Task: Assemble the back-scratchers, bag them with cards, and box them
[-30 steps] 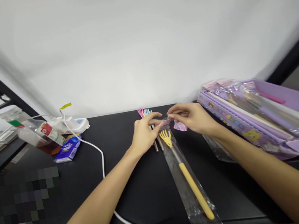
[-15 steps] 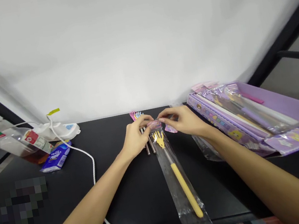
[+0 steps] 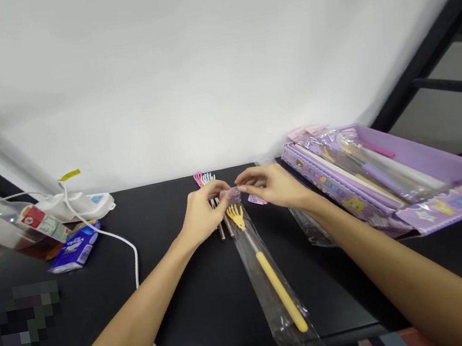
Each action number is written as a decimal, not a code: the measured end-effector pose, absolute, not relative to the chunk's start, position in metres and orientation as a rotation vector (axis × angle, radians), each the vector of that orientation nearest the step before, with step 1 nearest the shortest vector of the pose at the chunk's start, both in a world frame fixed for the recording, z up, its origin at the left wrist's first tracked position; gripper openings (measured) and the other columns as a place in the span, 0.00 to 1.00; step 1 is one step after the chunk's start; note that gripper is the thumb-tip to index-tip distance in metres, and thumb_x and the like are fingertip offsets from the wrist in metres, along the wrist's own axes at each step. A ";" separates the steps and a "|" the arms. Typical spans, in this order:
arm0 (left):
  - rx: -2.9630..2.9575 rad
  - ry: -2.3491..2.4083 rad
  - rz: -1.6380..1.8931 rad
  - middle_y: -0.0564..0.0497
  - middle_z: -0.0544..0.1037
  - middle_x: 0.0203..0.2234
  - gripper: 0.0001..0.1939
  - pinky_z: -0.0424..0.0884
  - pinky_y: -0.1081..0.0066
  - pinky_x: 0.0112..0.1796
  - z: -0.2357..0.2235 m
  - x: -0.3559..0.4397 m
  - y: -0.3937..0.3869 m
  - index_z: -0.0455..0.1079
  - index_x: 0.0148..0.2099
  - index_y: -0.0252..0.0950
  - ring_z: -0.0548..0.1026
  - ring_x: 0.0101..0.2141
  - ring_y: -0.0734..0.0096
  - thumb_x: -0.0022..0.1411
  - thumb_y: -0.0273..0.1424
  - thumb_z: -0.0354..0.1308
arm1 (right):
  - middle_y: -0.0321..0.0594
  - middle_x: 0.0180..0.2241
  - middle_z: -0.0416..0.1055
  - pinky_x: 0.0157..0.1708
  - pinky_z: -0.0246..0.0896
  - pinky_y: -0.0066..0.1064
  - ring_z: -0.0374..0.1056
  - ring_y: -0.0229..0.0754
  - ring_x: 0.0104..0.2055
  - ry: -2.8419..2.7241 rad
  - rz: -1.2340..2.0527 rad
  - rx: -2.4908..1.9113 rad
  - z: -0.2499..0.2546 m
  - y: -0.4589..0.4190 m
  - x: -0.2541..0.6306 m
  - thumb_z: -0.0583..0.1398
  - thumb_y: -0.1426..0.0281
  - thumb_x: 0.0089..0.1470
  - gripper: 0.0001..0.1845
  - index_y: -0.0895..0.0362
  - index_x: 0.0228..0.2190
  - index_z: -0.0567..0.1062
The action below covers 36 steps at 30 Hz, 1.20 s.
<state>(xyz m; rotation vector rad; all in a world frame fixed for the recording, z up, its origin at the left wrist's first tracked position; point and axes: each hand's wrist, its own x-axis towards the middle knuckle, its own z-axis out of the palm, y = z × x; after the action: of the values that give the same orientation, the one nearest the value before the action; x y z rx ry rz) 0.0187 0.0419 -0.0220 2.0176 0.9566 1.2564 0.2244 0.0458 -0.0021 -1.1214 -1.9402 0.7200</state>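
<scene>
A yellow back scratcher (image 3: 281, 292) with a small hand-shaped head lies inside a long clear plastic bag (image 3: 275, 323), its handle toward me. My left hand (image 3: 205, 213) pinches the left side of the bag's pink top end between thumb and fingers. At the right side of that same top end, my right hand (image 3: 276, 189) is closed with thumb and fingertips together on the edge. Partly behind my left hand are several back scratchers (image 3: 204, 179) with pink, blue and other coloured heads. A small pink card (image 3: 257, 199) lies under my right hand.
On the right stands a purple display box (image 3: 430, 164) holding several bagged back scratchers. Empty-looking clear wrapping (image 3: 312, 227) lies beside it. At left are a bottle of brown liquid (image 3: 21, 228), a blue packet (image 3: 75, 248) and a power strip (image 3: 89, 205); a white cable (image 3: 136, 261) crosses the table.
The view has shifted slightly, so most things sit a little farther left. Both hands stay at the bag's top end, and the pink strip there looks more lifted and see-through.
</scene>
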 end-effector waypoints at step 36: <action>2.137 1.150 1.009 0.51 0.77 0.34 0.37 0.71 0.51 0.48 -0.015 0.025 0.035 0.59 0.66 0.46 0.75 0.42 0.54 0.56 0.33 0.66 | 0.40 0.33 0.76 0.37 0.68 0.34 0.73 0.42 0.36 -1.903 0.740 -1.031 0.002 0.050 0.234 0.63 0.65 0.56 0.07 0.57 0.33 0.74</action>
<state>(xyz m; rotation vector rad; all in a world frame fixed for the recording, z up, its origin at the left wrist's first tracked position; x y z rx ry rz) 0.0245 0.0349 -0.0149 2.1368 1.1501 1.0093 0.2338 0.0495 0.0017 -1.0310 -1.9029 0.7401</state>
